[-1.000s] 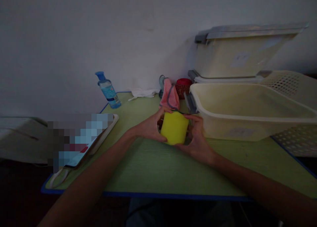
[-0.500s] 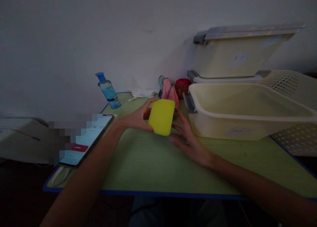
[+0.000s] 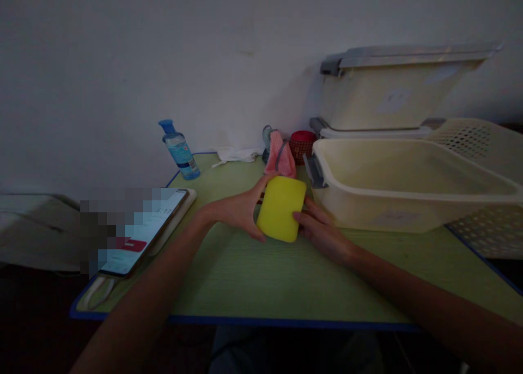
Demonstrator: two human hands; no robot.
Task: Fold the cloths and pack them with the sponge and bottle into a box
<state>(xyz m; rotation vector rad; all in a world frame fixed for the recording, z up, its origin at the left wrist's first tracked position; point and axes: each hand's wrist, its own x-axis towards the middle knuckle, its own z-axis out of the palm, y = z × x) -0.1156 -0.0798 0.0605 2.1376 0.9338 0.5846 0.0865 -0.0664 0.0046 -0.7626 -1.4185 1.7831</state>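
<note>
A plain yellow object with rounded corners [image 3: 281,208], its exact kind unclear, is held up over the table between my hands. My left hand [image 3: 241,210] curves around its left side, with the thumb at the lower left corner and the fingers at the upper left, partly hidden behind it. On the opposite side my right hand [image 3: 322,235] grips the right edge, thumb on the near face and fingers behind. The far face of the yellow object is out of sight. Just beyond it stands a folded pink cloth [image 3: 281,153].
An uncovered cream bin [image 3: 379,208] stands at the right, with a lidded bin [image 3: 368,99] behind it. A red-topped woven container [image 3: 302,147] is near the wall. To the left are a blue bottle [image 3: 180,153] and a propped phone [image 3: 139,246]. The green table [image 3: 245,287] has a blue edge.
The yellow object has shifted right and slightly down, tilting a little. My right hand, earlier spread with its thumb apart, now grips the right edge. My left hand has moved along with it.
</note>
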